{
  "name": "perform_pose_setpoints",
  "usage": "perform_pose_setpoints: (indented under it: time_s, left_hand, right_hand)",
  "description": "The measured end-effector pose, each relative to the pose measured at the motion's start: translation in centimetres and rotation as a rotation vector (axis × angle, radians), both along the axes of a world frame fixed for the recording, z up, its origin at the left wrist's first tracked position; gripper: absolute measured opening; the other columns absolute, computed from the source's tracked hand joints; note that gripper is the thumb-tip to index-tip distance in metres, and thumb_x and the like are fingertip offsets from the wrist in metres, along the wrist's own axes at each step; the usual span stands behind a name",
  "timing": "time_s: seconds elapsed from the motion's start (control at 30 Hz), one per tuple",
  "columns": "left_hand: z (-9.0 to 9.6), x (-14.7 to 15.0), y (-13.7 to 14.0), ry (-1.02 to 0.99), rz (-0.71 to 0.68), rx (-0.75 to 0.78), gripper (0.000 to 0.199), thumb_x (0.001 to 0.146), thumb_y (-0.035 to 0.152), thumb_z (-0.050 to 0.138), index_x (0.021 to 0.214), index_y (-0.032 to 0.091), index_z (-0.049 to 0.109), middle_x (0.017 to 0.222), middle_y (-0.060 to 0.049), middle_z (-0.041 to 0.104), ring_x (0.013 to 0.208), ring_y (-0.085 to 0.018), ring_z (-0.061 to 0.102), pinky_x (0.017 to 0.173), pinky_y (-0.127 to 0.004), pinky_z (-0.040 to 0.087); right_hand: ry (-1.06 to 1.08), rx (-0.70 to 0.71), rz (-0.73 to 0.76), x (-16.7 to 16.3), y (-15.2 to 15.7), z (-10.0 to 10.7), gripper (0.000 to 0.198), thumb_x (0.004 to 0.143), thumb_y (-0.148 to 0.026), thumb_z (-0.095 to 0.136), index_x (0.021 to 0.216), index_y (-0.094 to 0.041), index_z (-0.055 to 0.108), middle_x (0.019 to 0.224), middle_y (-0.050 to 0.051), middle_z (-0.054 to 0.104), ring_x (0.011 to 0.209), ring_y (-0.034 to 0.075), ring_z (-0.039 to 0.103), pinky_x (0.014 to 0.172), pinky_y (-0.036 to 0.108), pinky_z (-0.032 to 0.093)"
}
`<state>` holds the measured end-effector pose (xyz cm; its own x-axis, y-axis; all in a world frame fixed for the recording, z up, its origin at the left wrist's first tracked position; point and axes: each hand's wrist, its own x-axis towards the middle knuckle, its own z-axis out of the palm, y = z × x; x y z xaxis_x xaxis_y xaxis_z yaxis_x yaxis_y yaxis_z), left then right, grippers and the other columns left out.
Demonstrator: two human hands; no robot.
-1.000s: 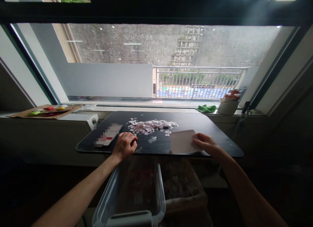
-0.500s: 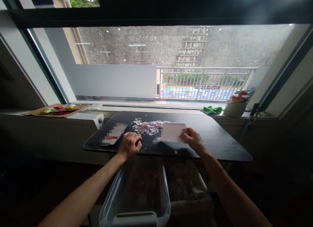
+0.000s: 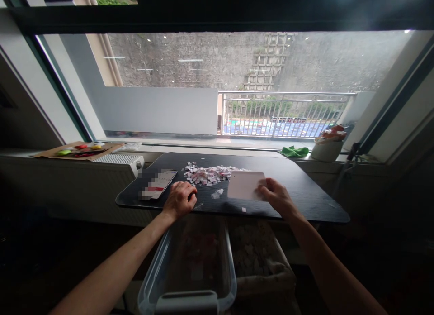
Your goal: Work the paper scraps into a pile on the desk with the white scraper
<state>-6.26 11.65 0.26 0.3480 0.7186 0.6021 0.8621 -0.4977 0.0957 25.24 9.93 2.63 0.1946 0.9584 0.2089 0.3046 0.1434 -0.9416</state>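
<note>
My right hand (image 3: 276, 195) grips the right edge of a thin, pale rectangular sheet (image 3: 246, 185) with rounded corners, tilted over the dark table (image 3: 298, 188). Behind and left of the sheet spreads a pile of small white and pinkish paper pieces (image 3: 206, 174), partly covered by it. Near the table's front edge rests my left hand (image 3: 179, 199), fingers curled closed; whatever may be inside is hidden. A phone (image 3: 162, 183) lies just left of that hand. A few clear-looking scraps (image 3: 217, 194) and one small pale piece (image 3: 244, 210) lie apart from the pile.
Below the table edge stand a clear plastic bin (image 3: 230, 260) and, to its right, a lined box (image 3: 288, 269) with paper bits. A radiator (image 3: 118, 163), a cardboard sheet (image 3: 50, 153) with colourful items, a green cloth (image 3: 293, 152) and a pot (image 3: 325, 150) line the window.
My right hand and the pale sheet have shifted right, uncovering the clear-looking scraps. My left hand stays at the table edge. The view has tilted slightly.
</note>
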Motion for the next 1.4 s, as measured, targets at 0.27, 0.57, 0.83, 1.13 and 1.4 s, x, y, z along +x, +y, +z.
perform_pose_setpoints:
  time_s: [0.27, 0.57, 0.83, 1.13, 1.4]
  left_hand:
    - [-0.1, -0.1, 0.1, -0.002, -0.011, -0.005, 0.014, 0.075, 0.021, 0.046, 0.077, 0.021, 0.06, 0.08, -0.004, 0.061, 0.083, -0.02, 0.053, 0.087, -0.04, 0.037]
    - [-0.1, -0.2, 0.2, 0.006, -0.008, 0.014, 0.014, 0.075, 0.021, 0.045, 0.077, 0.021, 0.06, 0.079, -0.003, 0.061, 0.082, -0.02, 0.053, 0.084, -0.038, 0.037]
    - [-0.1, -0.1, 0.1, 0.005, -0.009, 0.02, 0.014, 0.075, 0.021, 0.046, 0.077, 0.02, 0.06, 0.079, -0.004, 0.061, 0.081, -0.02, 0.053, 0.085, -0.039, 0.038]
    - [-0.2, 0.0, 0.1, -0.006, -0.018, 0.026, 0.014, 0.075, 0.02, 0.046, 0.076, 0.019, 0.06, 0.078, -0.003, 0.061, 0.081, -0.019, 0.054, 0.086, -0.039, 0.038]
    - [-0.1, 0.1, 0.1, -0.007, -0.009, 0.022, 0.015, 0.075, 0.02, 0.045, 0.076, 0.019, 0.06, 0.078, -0.004, 0.061, 0.081, -0.019, 0.053, 0.086, -0.04, 0.038]
  right_hand:
    - [0.052, -0.073, -0.017, 4.2, -3.1, -0.4, 0.025, 0.058, -0.038, 0.064, 0.075, -0.021, 0.062, 0.075, 0.003, 0.069, 0.071, 0.02, 0.064, 0.062, 0.03, 0.051]
    - [0.113, -0.093, -0.009, 4.3, -3.3, -0.3, 0.029, 0.055, -0.037, 0.07, 0.077, -0.019, 0.063, 0.074, 0.003, 0.069, 0.067, 0.018, 0.062, 0.059, 0.027, 0.049]
    - [0.134, -0.089, 0.08, 3.5, -3.6, 0.3, 0.03, 0.057, -0.037, 0.071, 0.08, -0.019, 0.064, 0.077, 0.002, 0.068, 0.068, 0.017, 0.062, 0.06, 0.026, 0.049]
    - [0.087, 0.052, 0.124, -2.1, -1.2, 0.1, 0.026, 0.066, -0.034, 0.061, 0.086, -0.017, 0.058, 0.075, 0.003, 0.066, 0.066, 0.016, 0.062, 0.059, 0.028, 0.049]
    - [-0.03, 0.105, 0.185, -4.2, 0.1, -0.1, 0.022, 0.069, -0.031, 0.056, 0.087, -0.017, 0.057, 0.079, 0.004, 0.066, 0.067, 0.016, 0.061, 0.059, 0.029, 0.049]
